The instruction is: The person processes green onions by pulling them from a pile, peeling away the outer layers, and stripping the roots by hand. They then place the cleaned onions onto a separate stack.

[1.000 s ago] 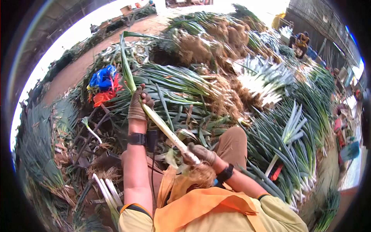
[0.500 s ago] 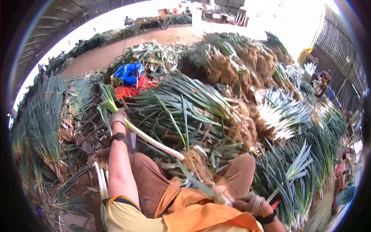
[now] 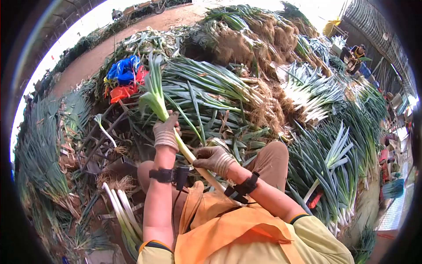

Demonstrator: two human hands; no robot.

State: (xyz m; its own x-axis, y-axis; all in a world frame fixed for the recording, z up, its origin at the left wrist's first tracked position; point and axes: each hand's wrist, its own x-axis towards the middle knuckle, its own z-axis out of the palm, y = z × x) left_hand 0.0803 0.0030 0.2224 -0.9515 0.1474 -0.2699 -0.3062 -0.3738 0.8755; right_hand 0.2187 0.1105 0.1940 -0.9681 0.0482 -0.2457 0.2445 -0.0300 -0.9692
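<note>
In front of my orange apron (image 3: 246, 233) a long leek (image 3: 184, 148) slants down from upper left. My gloved left hand (image 3: 166, 130) is wrapped round it just under its green leaves. Lower on the pale stalk, my gloved right hand (image 3: 214, 159) has its fingers closed round the stalk. The leek's root end is hidden behind my right wrist. A pile of untrimmed leeks (image 3: 206, 81) lies just beyond my hands.
Cleaned leeks (image 3: 307, 94) lie at the right, with more leeks (image 3: 316, 163) beside my knee. Blue bags (image 3: 124, 70) and red bags (image 3: 123, 92) rest at upper left. Several pale stalks (image 3: 121, 207) lie by my left elbow. Another person (image 3: 355, 57) is at the far right.
My right hand has come up from the lower right to the stalk. My left hand and the leek have moved right, the leaves now pointing up. The view has tilted down.
</note>
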